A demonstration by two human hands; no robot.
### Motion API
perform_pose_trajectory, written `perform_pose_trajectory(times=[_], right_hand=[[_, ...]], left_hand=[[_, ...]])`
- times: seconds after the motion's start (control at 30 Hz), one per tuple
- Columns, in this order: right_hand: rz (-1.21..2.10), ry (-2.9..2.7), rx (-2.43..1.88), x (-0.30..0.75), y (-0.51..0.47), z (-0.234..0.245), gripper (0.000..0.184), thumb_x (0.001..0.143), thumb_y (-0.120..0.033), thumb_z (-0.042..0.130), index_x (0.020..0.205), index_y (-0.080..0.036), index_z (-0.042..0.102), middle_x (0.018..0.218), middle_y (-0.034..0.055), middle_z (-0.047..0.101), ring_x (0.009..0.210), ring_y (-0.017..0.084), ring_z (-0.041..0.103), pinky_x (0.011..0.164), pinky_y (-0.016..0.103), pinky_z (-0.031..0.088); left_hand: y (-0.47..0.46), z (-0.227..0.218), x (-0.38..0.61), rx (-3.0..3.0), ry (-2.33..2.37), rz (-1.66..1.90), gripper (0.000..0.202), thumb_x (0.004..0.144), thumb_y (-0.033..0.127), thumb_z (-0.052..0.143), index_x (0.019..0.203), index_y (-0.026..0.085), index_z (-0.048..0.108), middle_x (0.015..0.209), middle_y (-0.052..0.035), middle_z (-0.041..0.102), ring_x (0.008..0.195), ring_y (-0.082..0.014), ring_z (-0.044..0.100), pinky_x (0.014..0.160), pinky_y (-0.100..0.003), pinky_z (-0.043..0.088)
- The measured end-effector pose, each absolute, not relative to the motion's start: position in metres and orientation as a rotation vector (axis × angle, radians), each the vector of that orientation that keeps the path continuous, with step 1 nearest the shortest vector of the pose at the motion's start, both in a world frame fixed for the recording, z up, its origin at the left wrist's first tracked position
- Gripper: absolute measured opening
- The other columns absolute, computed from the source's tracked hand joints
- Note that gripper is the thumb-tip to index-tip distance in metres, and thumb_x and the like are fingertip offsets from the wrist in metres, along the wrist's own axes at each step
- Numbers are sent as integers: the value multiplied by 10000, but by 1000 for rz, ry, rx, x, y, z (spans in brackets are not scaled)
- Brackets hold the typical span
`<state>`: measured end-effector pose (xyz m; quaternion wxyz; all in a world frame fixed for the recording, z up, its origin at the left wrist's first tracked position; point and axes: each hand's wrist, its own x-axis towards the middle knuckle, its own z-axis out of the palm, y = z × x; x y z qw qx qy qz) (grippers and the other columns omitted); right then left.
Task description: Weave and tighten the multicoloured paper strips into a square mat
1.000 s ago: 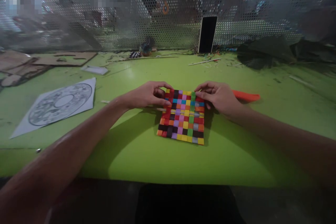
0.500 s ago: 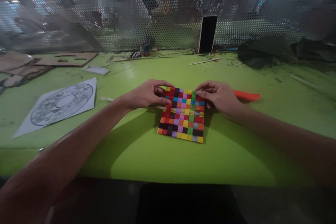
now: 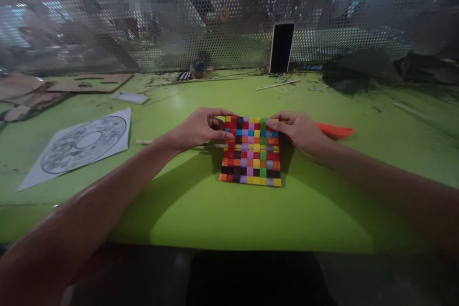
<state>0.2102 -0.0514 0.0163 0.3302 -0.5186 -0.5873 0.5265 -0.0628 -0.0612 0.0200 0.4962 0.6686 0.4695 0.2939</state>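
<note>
A small square mat (image 3: 251,155) woven from many-coloured flat strips is held near the middle of the green table, its near edge lower than its far edge. My left hand (image 3: 199,130) pinches its upper left corner, thumb on top and fingers behind. At the upper right corner my right hand (image 3: 296,129) grips it the same way, with some fingers hidden behind it. A thin pale stick (image 3: 217,145) runs through the weave and sticks out to the left beneath my left wrist. Just behind my right hand lies an orange object (image 3: 335,130), partly covered.
On the green table (image 3: 222,220), a sheet with a printed ring pattern (image 3: 86,141) lies left, with a small white tray (image 3: 129,98) and cut cardboard (image 3: 89,82) behind. A phone (image 3: 281,48) leans on the perforated metal screen (image 3: 229,33). Dark leaf-like material (image 3: 362,71) lies back right.
The mat has turned slightly and its near edge has shifted up and a little right, so it sits straighter. Both hands keep their hold at the upper corners.
</note>
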Motion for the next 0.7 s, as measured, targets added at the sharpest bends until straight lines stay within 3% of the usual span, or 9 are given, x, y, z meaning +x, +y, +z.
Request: perform_pose_trajectory(times=[0.27,0.47,0.7], right_hand=[[1362,-1544,-1308,211,-55,15,94,884,-256,741,900,-173,701,913,66,749,789,157,686,712,275,589],[1297,-1530,-1321,207,-58,17,86,884,-247,727,871,-165,706,894,50,738,763,142,662,729,278,572],[1231,-1518,-1325,211,-53,8,169,849,-354,758,859,-189,720,882,56,740,764,181,669,774,363,574]], left_hand=[[-59,15,-63,1649,1171,651,753,699,407,897,1369,189,630,1001,-126,789,873,-262,768,774,-390,652],[-57,16,-62,1608,1195,620,733,712,423,885,1356,209,609,1090,-129,774,946,-261,756,814,-384,635],[-61,25,-60,1730,1176,493,459,775,524,796,1076,179,764,1118,-92,766,991,-240,715,878,-371,582]])
